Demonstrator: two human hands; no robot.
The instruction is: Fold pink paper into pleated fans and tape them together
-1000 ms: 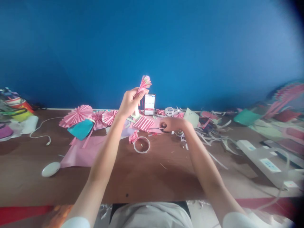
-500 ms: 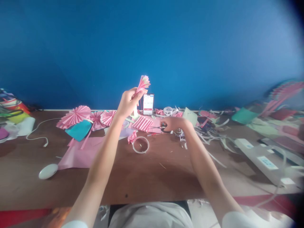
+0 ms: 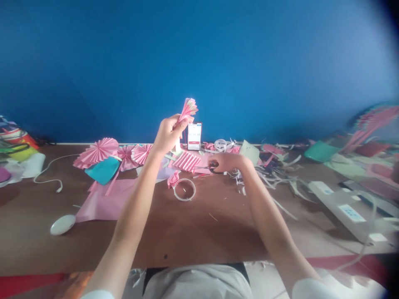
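My left hand (image 3: pixel 171 132) is raised in front of the blue wall, its fingers closed round the lower end of a pleated pink paper fan (image 3: pixel 188 109), whose folds spread upward. Low over the table, my right hand (image 3: pixel 225 162) is closed on the dark handles of scissors (image 3: pixel 213 167). The blades point left, at a pleated pink paper piece (image 3: pixel 187 162) lying on the table. Nearer me are a crumpled pink paper (image 3: pixel 173 179) and a clear tape ring (image 3: pixel 185 189).
A lit phone (image 3: pixel 194 136) stands against the wall. Pink fans (image 3: pixel 102 150), a teal paper (image 3: pixel 102 170) and a pink sheet (image 3: pixel 107 203) lie left, near a white mouse (image 3: pixel 62 224). White paper strips and a power strip (image 3: pixel 338 205) are at the right.
My right hand has shifted very slightly left with the scissors. The left hand and its pink fan are almost unmoved.
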